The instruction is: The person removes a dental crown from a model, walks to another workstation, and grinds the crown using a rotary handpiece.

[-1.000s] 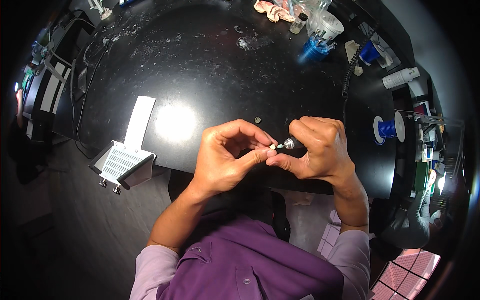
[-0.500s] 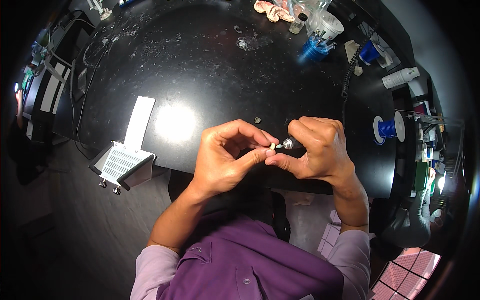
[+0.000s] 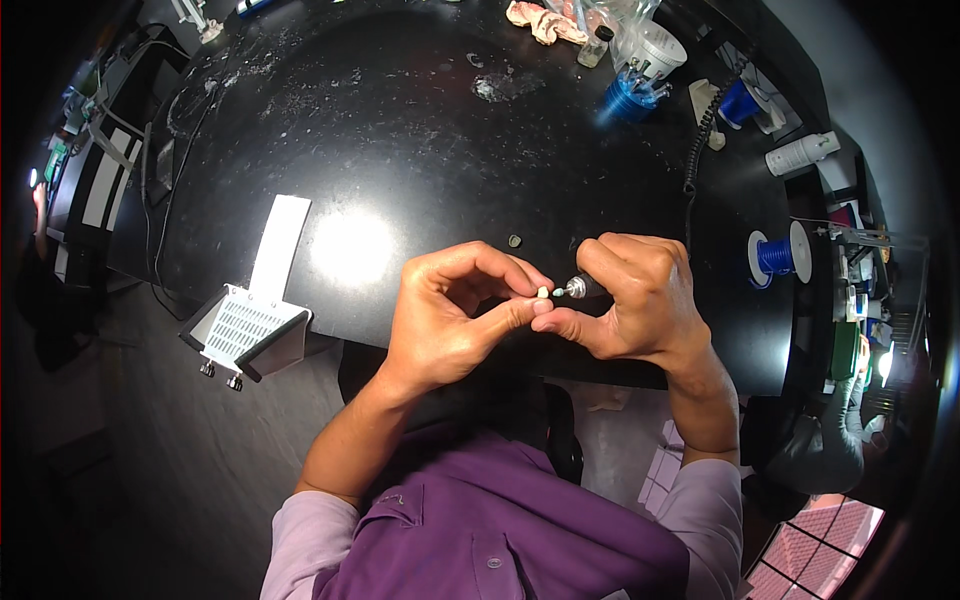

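Between the thumb and index finger of my left hand (image 3: 445, 310) is a small cream-coloured dental crown (image 3: 543, 292). My right hand (image 3: 640, 300) is closed round a rotary handpiece (image 3: 577, 287), whose metal nose points left and whose body is mostly hidden by the fingers. A small green grinding stone (image 3: 560, 292) at its tip is right beside the crown; whether they touch I cannot tell. Both thumbs meet below the crown. Just beyond my fingertips, a small dark ring-like piece (image 3: 515, 241) lies on the black bench (image 3: 420, 150).
A perforated metal tray unit (image 3: 245, 325) is fixed at the front left edge. Back right are a blue bur holder (image 3: 632, 95), a white tub (image 3: 660, 48) and a small bottle (image 3: 594, 47). A coiled cord (image 3: 693, 150) and a blue wire spool (image 3: 778, 256) are on the right.
The crown has turned slightly in my left fingertips and shows paler. My right hand and the handpiece are almost where they were.
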The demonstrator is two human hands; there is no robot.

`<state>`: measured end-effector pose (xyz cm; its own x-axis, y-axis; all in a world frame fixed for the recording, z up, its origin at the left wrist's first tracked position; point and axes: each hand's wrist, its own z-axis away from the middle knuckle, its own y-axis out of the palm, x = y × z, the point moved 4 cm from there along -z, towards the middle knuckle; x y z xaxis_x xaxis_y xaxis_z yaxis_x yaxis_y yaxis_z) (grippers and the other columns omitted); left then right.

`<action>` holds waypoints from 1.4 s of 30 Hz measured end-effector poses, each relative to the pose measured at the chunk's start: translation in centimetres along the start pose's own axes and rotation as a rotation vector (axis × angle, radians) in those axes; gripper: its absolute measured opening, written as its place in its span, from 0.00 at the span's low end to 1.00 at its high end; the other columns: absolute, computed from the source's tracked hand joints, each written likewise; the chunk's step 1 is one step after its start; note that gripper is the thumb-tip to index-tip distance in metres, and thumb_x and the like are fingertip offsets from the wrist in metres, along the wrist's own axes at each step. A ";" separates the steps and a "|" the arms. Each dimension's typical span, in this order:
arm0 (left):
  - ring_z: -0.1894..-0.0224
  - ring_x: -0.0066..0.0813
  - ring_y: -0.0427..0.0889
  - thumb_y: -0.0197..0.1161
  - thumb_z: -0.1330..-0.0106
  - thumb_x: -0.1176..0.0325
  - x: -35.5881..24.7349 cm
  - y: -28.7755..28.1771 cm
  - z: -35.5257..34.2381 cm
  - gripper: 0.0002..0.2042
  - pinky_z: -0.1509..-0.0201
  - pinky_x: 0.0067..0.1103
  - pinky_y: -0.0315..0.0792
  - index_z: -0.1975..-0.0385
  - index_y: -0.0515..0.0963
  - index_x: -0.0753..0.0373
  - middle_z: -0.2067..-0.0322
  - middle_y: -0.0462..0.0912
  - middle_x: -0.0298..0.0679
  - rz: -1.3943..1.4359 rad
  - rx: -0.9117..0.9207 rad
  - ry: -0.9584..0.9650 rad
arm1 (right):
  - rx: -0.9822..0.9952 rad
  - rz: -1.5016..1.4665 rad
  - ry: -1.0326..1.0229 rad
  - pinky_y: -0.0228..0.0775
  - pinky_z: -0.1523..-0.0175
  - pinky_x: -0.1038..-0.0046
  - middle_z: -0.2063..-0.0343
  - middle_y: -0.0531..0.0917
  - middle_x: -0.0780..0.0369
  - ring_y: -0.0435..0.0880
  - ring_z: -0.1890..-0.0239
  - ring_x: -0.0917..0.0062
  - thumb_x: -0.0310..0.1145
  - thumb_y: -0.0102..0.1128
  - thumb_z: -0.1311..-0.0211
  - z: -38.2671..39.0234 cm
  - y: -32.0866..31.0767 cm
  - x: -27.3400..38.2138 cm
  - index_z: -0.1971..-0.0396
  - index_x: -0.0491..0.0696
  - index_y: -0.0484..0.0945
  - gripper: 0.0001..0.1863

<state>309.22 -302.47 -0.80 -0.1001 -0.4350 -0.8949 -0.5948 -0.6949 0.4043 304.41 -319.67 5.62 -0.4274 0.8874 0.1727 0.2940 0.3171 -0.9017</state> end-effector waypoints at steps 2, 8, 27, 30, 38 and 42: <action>0.57 0.29 0.88 0.72 0.39 0.85 0.0 0.0 0.0 0.06 0.49 0.24 0.84 0.66 0.81 0.71 0.62 0.87 0.47 -0.008 0.001 0.012 | 0.003 -0.005 0.001 0.59 0.83 0.71 0.90 0.66 0.65 0.69 0.90 0.74 0.72 0.69 0.49 0.0 0.0 0.0 0.87 0.49 0.68 0.38; 0.58 0.29 0.88 0.72 0.39 0.85 0.0 0.0 0.0 0.06 0.50 0.24 0.84 0.67 0.82 0.71 0.62 0.87 0.47 -0.026 0.002 0.033 | 0.013 -0.008 0.007 0.60 0.83 0.70 0.90 0.66 0.65 0.70 0.90 0.74 0.71 0.69 0.49 0.0 -0.1 0.0 0.86 0.49 0.69 0.38; 0.60 0.26 0.88 0.74 0.39 0.83 -0.4 0.1 0.3 0.07 0.54 0.21 0.84 0.64 0.83 0.70 0.64 0.87 0.42 -0.168 -0.067 -0.007 | 0.045 0.005 0.057 0.62 0.82 0.70 0.89 0.68 0.64 0.72 0.89 0.72 0.69 0.71 0.51 0.1 0.0 -0.2 0.84 0.48 0.71 0.36; 0.62 0.25 0.88 0.75 0.40 0.82 -0.3 0.2 0.2 0.07 0.56 0.20 0.83 0.64 0.84 0.70 0.66 0.88 0.42 -0.162 -0.087 0.006 | 0.041 0.005 0.052 0.63 0.82 0.69 0.89 0.69 0.64 0.73 0.88 0.72 0.70 0.71 0.50 0.1 0.0 -0.2 0.83 0.48 0.71 0.36; 0.65 0.24 0.88 0.75 0.41 0.82 -0.3 0.2 0.2 0.08 0.58 0.20 0.82 0.64 0.84 0.70 0.68 0.88 0.42 -0.143 -0.107 -0.003 | 0.047 0.005 0.042 0.62 0.82 0.70 0.89 0.69 0.64 0.73 0.88 0.73 0.71 0.68 0.47 0.1 0.0 -0.2 0.82 0.48 0.72 0.37; 0.65 0.24 0.88 0.75 0.41 0.82 -0.2 0.2 0.2 0.08 0.58 0.19 0.82 0.64 0.84 0.70 0.68 0.88 0.42 -0.153 -0.104 -0.002 | 0.059 0.015 0.036 0.61 0.82 0.70 0.89 0.68 0.65 0.72 0.89 0.73 0.71 0.67 0.47 0.1 0.0 -0.2 0.83 0.48 0.71 0.37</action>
<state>308.97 -302.37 -0.58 -0.0164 -0.3191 -0.9476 -0.5173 -0.8083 0.2812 304.41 -319.92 5.52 -0.3922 0.9036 0.1720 0.2492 0.2844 -0.9258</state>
